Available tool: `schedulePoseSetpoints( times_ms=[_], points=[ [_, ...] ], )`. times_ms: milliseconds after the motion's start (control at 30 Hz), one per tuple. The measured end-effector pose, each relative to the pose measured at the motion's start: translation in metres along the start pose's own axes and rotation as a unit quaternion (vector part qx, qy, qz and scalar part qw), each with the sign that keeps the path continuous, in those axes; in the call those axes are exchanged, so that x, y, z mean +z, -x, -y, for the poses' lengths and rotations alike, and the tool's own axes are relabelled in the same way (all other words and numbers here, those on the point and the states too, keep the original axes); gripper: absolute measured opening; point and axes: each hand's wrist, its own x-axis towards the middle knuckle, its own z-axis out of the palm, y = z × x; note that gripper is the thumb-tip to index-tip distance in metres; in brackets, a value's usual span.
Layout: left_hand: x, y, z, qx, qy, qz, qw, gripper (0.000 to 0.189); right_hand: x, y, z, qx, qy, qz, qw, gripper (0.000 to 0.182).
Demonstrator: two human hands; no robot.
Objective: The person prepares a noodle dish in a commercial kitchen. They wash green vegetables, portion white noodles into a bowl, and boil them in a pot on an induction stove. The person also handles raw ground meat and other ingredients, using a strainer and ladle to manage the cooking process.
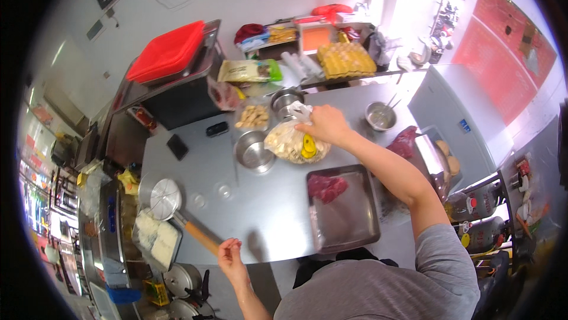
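At the middle of the steel table, my right hand (327, 125) grips the gathered neck of a clear plastic bag (290, 144). Pale pieces fill the bag, and a yellow label is on its side. Just left of it stands a steel bowl (255, 151), with a tub of light-brown pieces (254, 117) behind. My left hand (233, 260) hangs at the table's front edge, fingers half curled and nothing visible in them. Close by is the wooden handle (202, 238) of a round wire strainer (165, 198); whether the hand touches it I cannot tell.
Raw red meat (327, 188) lies in a steel tray (346, 231) to the right. Farther right are a cleaver (429, 153) and more meat (403, 141). A bowl with utensils (380, 117) stands at the back. Two dark objects, one a phone-like slab (178, 147), lie on the left.
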Motion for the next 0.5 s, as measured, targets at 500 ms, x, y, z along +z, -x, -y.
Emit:
schedulePoseSetpoints(
  times_ms=[500],
  points=[
    [0.187, 0.004, 0.075, -0.07, -0.271, 0.087, 0.956, 0.03, -0.067, -0.024, -0.299, 0.27, -0.402, 0.053, 0.873, 0.035]
  ],
)
